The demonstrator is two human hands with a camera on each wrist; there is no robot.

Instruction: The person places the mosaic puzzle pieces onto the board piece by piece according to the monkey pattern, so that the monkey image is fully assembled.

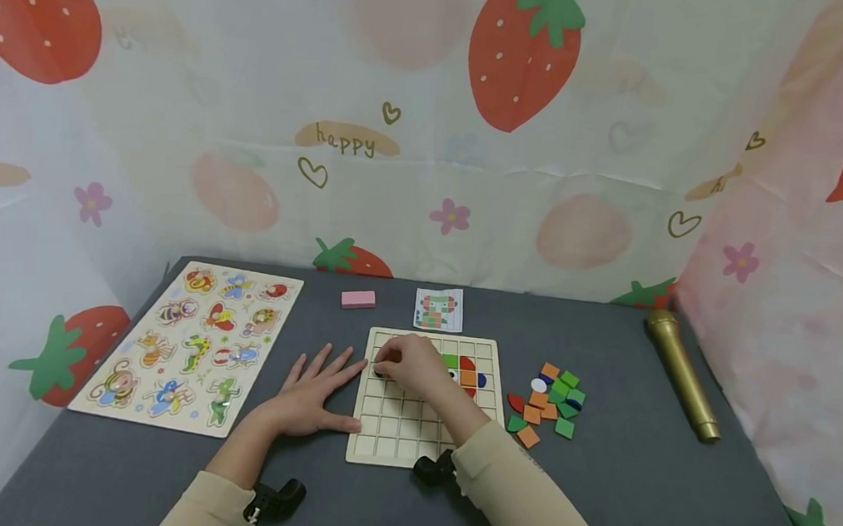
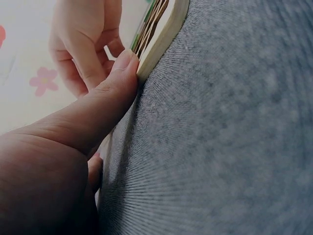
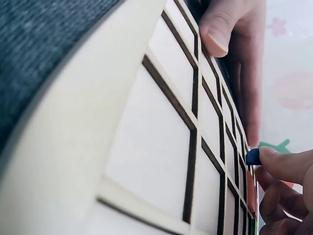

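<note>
A wooden grid board (image 1: 386, 432) lies on the dark cloth, with colored pieces, among them an orange square (image 1: 468, 378), set in its upper rows. My right hand (image 1: 418, 368) is over the board's upper left, pinching a small dark blue piece (image 3: 253, 157) between thumb and fingers at the grid. My left hand (image 1: 310, 401) lies left of the board with fingers spread. Its thumb (image 2: 110, 95) touches the board's side edge, and its fingertips reach near the upper left edge. The right hand hides part of the placed pieces in the head view.
Loose orange, green, red, blue and white pieces (image 1: 548, 411) lie right of the board. A picture card (image 1: 438, 323) and a pink block (image 1: 358, 300) are behind it. An insect puzzle board (image 1: 182, 359) lies left; a gold cylinder (image 1: 685, 378) lies far right.
</note>
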